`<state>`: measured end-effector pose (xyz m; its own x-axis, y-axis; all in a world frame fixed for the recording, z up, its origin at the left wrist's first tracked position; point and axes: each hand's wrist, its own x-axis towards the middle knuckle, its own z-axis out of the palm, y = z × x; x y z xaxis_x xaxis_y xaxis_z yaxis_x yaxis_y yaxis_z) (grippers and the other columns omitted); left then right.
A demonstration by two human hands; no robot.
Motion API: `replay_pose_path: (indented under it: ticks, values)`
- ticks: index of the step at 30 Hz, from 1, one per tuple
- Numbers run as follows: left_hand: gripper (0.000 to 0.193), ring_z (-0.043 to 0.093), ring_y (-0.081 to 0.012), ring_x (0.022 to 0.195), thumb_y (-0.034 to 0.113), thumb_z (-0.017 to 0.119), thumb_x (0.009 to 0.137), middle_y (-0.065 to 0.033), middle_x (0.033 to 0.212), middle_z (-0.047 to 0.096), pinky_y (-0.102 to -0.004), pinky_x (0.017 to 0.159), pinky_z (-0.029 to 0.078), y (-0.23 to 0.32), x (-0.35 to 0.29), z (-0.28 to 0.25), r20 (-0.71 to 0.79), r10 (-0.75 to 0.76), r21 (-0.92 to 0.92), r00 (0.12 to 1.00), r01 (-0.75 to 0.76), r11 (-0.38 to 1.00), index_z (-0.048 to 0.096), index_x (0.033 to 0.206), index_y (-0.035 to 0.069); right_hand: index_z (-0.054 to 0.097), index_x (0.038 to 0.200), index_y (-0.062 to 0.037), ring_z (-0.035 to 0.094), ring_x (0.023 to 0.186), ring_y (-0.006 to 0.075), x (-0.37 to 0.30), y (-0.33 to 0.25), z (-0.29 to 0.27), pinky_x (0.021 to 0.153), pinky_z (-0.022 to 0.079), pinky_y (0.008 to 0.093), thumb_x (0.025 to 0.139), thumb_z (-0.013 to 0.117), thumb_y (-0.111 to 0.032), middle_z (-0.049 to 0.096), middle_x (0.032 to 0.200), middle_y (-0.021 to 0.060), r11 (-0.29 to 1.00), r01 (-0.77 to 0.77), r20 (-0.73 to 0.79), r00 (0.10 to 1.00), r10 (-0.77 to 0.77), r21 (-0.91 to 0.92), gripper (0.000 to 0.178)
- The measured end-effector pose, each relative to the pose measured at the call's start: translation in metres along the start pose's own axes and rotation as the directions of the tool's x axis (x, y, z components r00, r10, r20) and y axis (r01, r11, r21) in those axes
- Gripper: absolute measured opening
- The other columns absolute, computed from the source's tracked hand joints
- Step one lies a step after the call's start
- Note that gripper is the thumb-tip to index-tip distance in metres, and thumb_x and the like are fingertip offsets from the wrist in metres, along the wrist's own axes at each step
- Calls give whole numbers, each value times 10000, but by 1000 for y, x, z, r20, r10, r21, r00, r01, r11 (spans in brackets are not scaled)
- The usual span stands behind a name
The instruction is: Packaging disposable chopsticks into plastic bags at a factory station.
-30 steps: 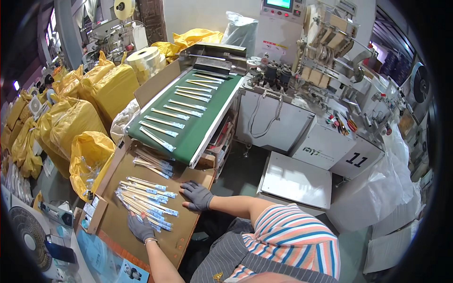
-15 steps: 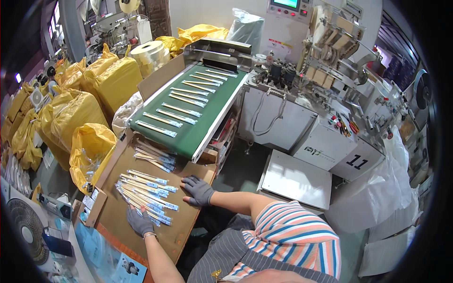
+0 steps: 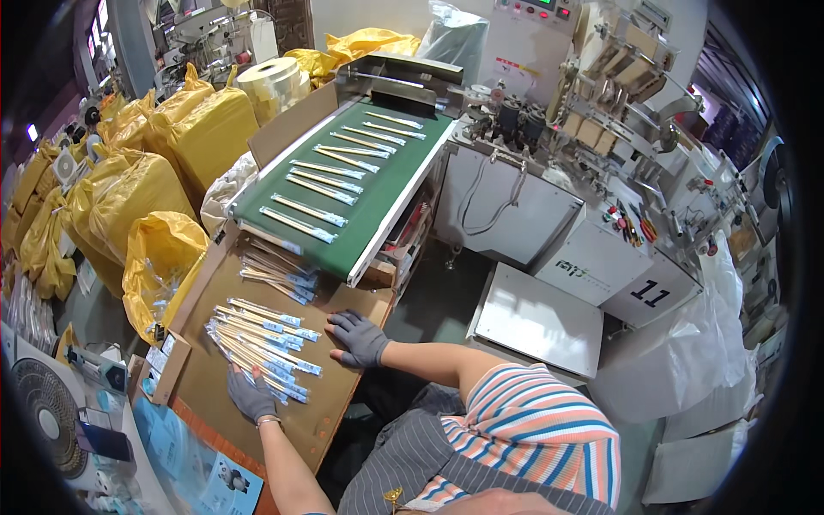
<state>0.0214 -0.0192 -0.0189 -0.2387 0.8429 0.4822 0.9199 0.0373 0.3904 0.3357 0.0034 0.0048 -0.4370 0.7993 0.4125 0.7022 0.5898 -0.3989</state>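
Note:
A fanned pile of wrapped chopsticks, pale sticks with blue printed ends, lies on a brown work surface. At its near left edge my left hand, in a grey glove with bare fingertips, rests with fingers stretched out against the sticks. To the right of the pile, my right hand, gloved too, lies flat with fingers spread, touching only the board. A second, smaller heap of wrapped chopsticks sits below the end of the green conveyor belt. More packets lie crosswise in a row along the belt.
An open yellow bag stands left of the board, beside full yellow sacks. A grey machine is on the right, with a white panel in front. A fan is at the lower left.
Packets on the belt have moved toward me, and the nearest one now lies at the belt's end. My view has shifted slightly. Both hands hold about the same places.

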Motion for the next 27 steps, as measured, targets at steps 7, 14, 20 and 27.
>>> replay_pose_path:
  ticks: [7, 14, 20, 27]
  values:
    - [574, 454, -388, 1220, 403, 484, 930, -253, 1301, 502, -434, 1050, 323, 2, -3, 2, -5, -9, 49, 1000, 10, 999, 483, 1279, -53, 490, 1229, -1, 421, 1219, 384, -1, 0, -1, 1073, 289, 490, 818, 569, -408, 455, 1301, 218, 999, -2, -16, 1000, 3, 35, 584]
    - [592, 443, -390, 1225, 430, 491, 920, -246, 1313, 490, -445, 1053, 315, 24, 0, -4, 30, -98, 51, 995, 96, 994, 477, 1293, -29, 514, 1204, -39, 483, 1150, 381, 0, 3, -10, 984, 387, 477, 812, 622, -267, 498, 1233, 188, 966, -4, -7, 1000, 6, 260, 466]
    - [574, 451, -380, 1221, 393, 537, 900, -242, 1296, 501, -447, 1044, 317, 27, -2, -9, 15, -88, 5, 996, 88, 996, 479, 1294, -21, 519, 1236, -41, 493, 1177, 384, 88, 36, -110, 981, 394, 479, 781, 680, -162, 516, 1252, 204, 932, 335, -385, 885, -262, 136, 498]
    - [575, 461, -375, 1226, 377, 558, 885, -237, 1302, 505, -443, 1037, 328, 27, -4, -7, -14, -81, 87, 997, 82, 993, 478, 1298, -16, 493, 1276, -57, 480, 1158, 357, 217, 248, -174, 980, 383, 443, 737, 664, -534, 529, 1243, 191, 742, -534, -395, 834, 385, -405, 741]
